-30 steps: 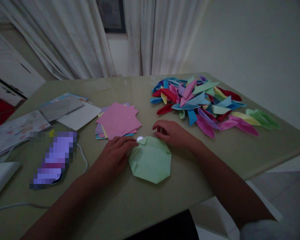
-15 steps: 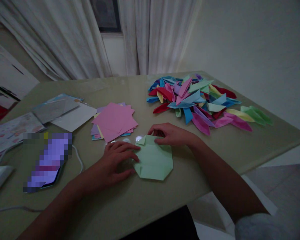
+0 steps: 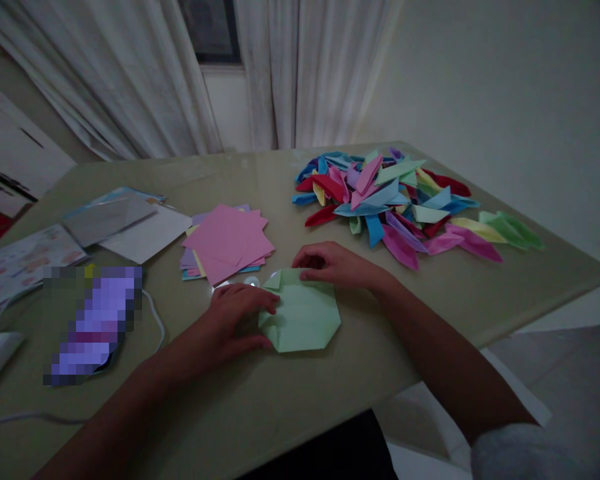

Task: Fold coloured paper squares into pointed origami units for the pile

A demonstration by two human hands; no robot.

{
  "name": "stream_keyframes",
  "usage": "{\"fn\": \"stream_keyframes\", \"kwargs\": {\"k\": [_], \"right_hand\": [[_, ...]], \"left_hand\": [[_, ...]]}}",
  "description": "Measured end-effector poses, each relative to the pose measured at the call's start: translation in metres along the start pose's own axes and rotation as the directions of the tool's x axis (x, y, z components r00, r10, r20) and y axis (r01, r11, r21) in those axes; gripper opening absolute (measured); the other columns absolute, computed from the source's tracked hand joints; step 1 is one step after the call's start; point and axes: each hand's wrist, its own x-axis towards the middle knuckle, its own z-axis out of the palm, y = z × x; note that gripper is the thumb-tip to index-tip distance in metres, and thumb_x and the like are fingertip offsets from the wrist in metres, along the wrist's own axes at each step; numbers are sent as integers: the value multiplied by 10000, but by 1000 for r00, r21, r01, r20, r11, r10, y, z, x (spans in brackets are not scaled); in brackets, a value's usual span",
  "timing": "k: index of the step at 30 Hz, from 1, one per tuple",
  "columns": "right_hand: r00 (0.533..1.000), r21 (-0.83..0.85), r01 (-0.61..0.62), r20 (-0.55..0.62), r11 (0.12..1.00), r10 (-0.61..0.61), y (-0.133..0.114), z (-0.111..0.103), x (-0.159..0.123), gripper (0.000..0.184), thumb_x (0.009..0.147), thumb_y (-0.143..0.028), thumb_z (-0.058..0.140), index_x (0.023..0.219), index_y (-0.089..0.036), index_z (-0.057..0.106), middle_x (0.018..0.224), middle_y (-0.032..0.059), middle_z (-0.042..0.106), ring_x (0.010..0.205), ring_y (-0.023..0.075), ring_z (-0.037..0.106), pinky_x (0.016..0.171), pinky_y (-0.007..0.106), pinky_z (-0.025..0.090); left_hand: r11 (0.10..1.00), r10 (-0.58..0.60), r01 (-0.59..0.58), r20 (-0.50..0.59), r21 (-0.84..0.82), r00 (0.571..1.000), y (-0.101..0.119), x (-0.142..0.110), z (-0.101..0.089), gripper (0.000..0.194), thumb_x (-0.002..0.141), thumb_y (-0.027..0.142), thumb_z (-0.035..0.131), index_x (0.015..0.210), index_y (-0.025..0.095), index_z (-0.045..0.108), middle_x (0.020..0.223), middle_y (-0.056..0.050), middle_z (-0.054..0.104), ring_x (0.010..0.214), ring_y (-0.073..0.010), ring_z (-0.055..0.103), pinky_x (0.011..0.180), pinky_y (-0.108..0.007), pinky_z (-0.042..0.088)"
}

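Note:
A pale green sheet of paper, partly folded with its corners turned in, lies flat on the table near the front edge. My left hand rests on its left edge, fingers bent and pressing the paper down. My right hand presses along the sheet's far edge with its fingers curled over a small folded flap. A loose stack of square coloured sheets, pink on top, sits just beyond my left hand.
A heap of folded paper pieces in several colours covers the far right of the table. White sheets and printed papers lie at the left, with a blurred-out object and a white cable beside them. Curtains hang behind.
Both hands shifted slightly along the green sheet's edges; my left hand slid nearer along its left side, and the sheet moved a little to the left.

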Motion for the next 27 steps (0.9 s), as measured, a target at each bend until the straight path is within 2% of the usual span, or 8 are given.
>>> {"fn": "stream_keyframes", "kwargs": {"k": [3,6,12,14,17,21,24,27], "right_hand": [[1000,29,6,-19,1000,-5,3,1,2,213,911,-305,782,1057,-151,760,898,33,757,774,155,662,699,255,508],[998,53,-11,-56,999,14,4,2,4,220,891,-312,809,1034,-150,773,896,32,761,773,151,663,705,255,514],[996,144,-33,-81,989,45,5,6,7,242,892,-353,807,1029,-155,793,916,42,781,807,164,689,732,267,525],[995,161,-21,-92,987,36,4,9,8,252,888,-374,815,1013,-156,802,899,40,783,797,165,684,719,266,516],[995,189,-5,-100,982,24,-1,14,8,261,885,-401,827,984,-160,813,862,34,777,770,163,671,689,260,491],[994,242,29,-110,970,-2,-11,22,5,246,880,-407,836,969,-178,814,877,33,777,785,169,670,712,273,487],[995,278,44,-100,959,-17,-16,27,4,237,887,-389,824,1008,-185,813,890,30,766,784,166,665,730,278,488],[994,275,22,-112,961,9,-19,28,4,286,915,-448,800,1041,-191,807,882,25,744,780,168,640,717,276,472]], "left_hand": [[1000,15,-15,-9,-8,1000,-3,-1,-1,207,953,388,796,1103,287,694,1363,-70,753,1307,-308,654,1125,-511,398],[999,34,-33,-37,27,999,-2,1,0,92,1024,359,701,1087,298,727,1333,-57,759,1275,-288,669,1110,-492,412],[996,82,-75,-144,52,986,1,5,8,163,1093,294,564,1110,265,724,1214,-61,775,1159,-250,698,1031,-441,478],[998,48,-39,-229,44,972,4,6,9,165,1096,291,547,1073,242,703,1188,-75,751,1132,-243,689,996,-419,512],[997,-42,62,-372,43,927,9,6,7,179,1094,311,538,1039,232,689,1284,-108,689,1190,-255,657,1030,-430,526],[997,-82,74,-371,-36,925,12,7,4,203,1101,332,512,1053,232,682,1341,-106,699,1242,-252,680,1046,-411,541],[989,-148,132,-361,-68,921,14,8,4,233,1092,371,517,1038,229,695,1108,-64,785,996,-228,751,862,-349,576],[975,-223,213,-385,-68,896,16,8,3,269,1066,418,540,984,231,716,880,-21,777,765,-204,717,729,-318,556]]}}
